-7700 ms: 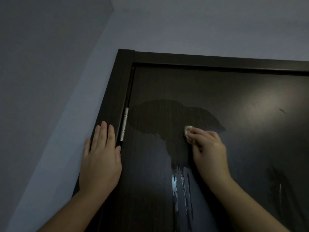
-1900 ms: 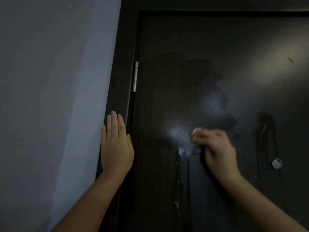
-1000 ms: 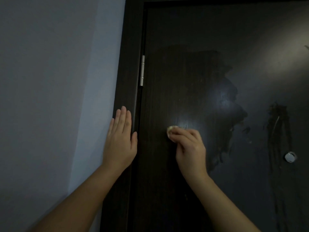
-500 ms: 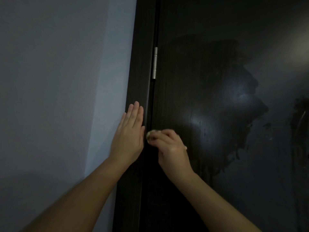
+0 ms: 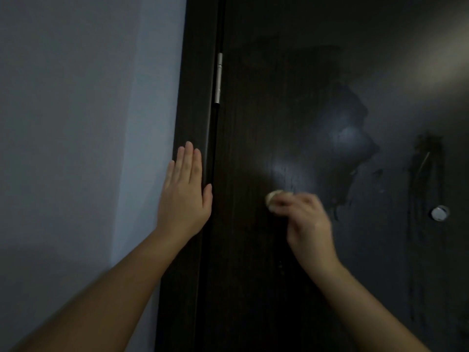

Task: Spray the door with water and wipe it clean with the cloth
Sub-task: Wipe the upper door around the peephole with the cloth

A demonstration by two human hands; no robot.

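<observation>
Dim room: pale bluish wall (image 5: 76,123) filling the nine o'clock half, dark wood-grain door (image 5: 253,275) filling the three o'clock half, dark door frame (image 5: 193,97) running top to bottom between them.

Nearest, two bare forearms rising from six o'clock. Left hand (image 5: 184,196) laid flat at about nine o'clock from centre, fingers (image 5: 189,158) straight and together, palm across the frame edge where it meets the wall, bracing and holding nothing. Right hand (image 5: 308,224) just past centre toward four o'clock, blurred with motion, fingers curled round a small pale cloth (image 5: 272,200), bunched so that only a rounded lump shows at ten o'clock of the knuckles. Cloth apparently pressed to the door face, though blur hides the exact contact.

Farther up the panel, a broad wet patch (image 5: 317,110) darker than the dry, hazy surface around it, with a ragged border toward two o'clock and small drips below its lower edge. Silver hinge (image 5: 218,77) at eleven o'clock in the gap between frame and door. Round metal fitting (image 5: 439,212) at three o'clock, and above it thin dark runs of water (image 5: 429,174) trailing down the door, well apart from the cloth.

Step in hand, by the look of it: wiping, with spraying done at least for this upper section; no spray bottle visible. Next move likely calling for firm, overlapping strokes across toward three o'clock, catching the drips under the wet patch, then the untouched runs by the metal fitting, with the cloth refolded once soaked.
</observation>
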